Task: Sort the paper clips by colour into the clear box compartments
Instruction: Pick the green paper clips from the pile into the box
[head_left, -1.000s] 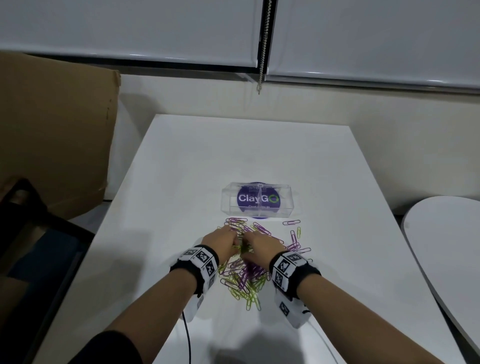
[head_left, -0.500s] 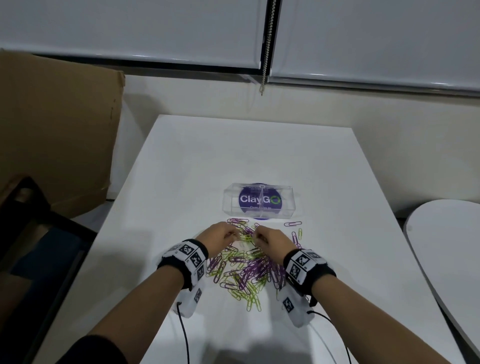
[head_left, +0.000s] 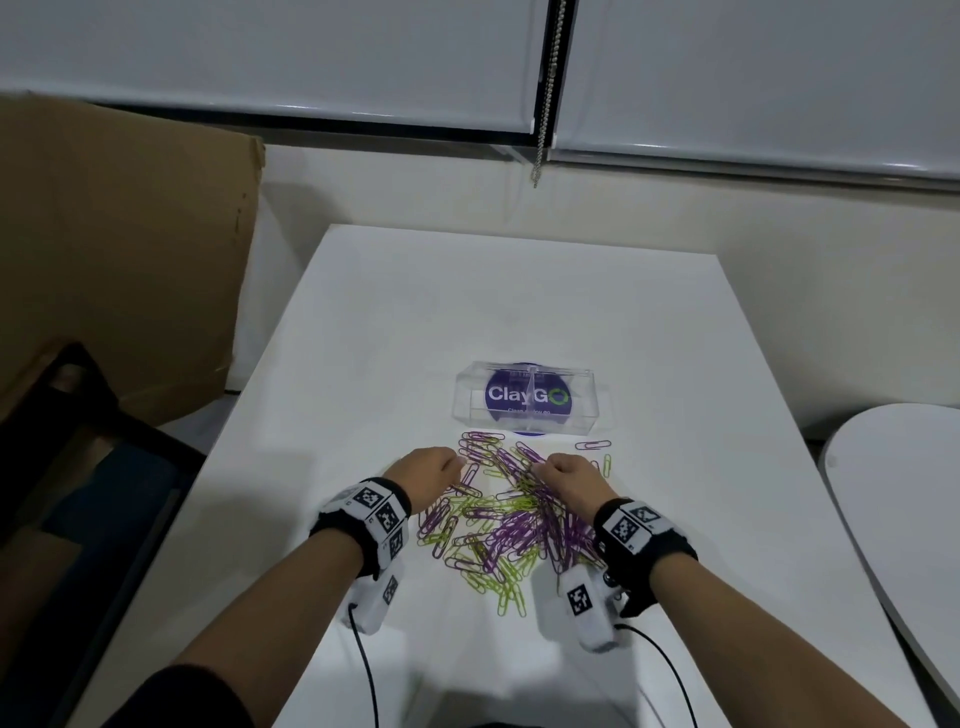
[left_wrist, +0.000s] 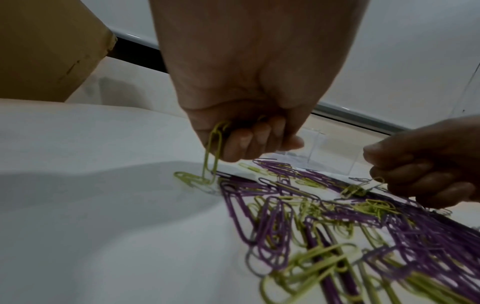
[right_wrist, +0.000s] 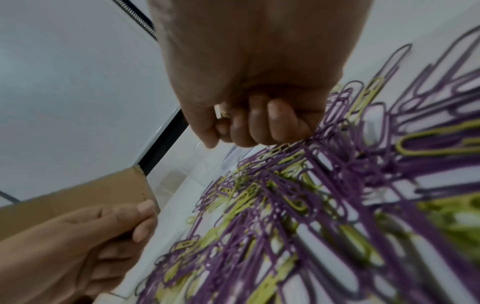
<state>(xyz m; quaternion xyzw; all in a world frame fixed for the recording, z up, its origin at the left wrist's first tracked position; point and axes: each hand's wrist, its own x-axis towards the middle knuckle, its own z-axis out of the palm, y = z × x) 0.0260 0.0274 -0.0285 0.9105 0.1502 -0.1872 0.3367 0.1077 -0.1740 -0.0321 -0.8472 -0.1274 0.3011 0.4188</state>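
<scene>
Now, left to right:

Cardboard sheet (head_left: 119, 249): leans upright beyond the desk's left edge.

Desk (head_left: 467, 312): white, carrying everything below.

Left hand (head_left: 426, 475): at the left rim of the pile, fingers curled into the palm round a green paper clip (left_wrist: 214, 148); that clip hangs from the fist and hooks another green one lying on the desk.

Paper clips (head_left: 498, 525): purple and green mixed in one loose heap near the desk's front edge, between the two hands; a few strays lie towards the right.

Clear box (head_left: 527, 402): just behind the heap, mid-desk, standing on a round purple "ClayGO" sticker; a divider splits it in two, and both compartments look bare of clips.

Right hand (head_left: 569, 480): on the heap's right side, fingers curled tight; something greenish seems pinched in the fist, though the wrist view is too blurred to be sure.
</scene>
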